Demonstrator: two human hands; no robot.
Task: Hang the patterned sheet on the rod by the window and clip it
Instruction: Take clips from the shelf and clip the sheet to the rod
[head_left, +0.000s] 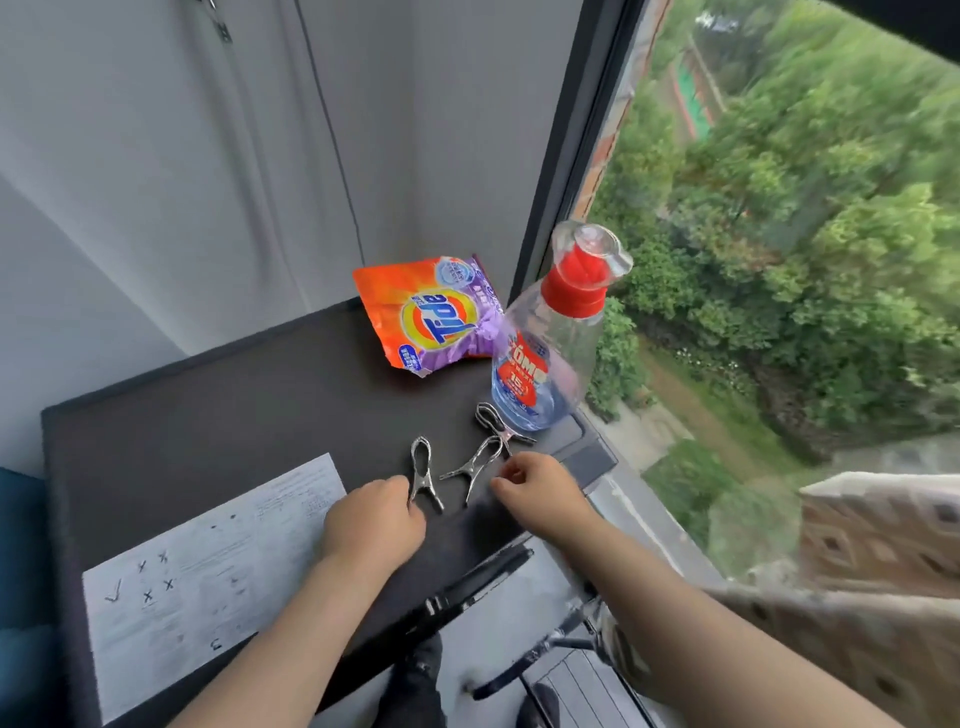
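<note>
Head view: nearest, the patterned sheet (857, 639) lies draped at the lower right by the window (779, 260), and no clip shows on it. The left hand (374, 522) has its fingers curled round the lower end of the left clip (422, 467) on the worktop (234, 415). The right hand (543, 491) curls its fingers beside the middle clip (475, 462); whether it holds it I cannot tell. That clip seems to touch the third clip (496, 421) behind it, so a hasty lift could drag both. That might topple the tall bottle (545, 353) just beyond, at the worktop's edge.
</note>
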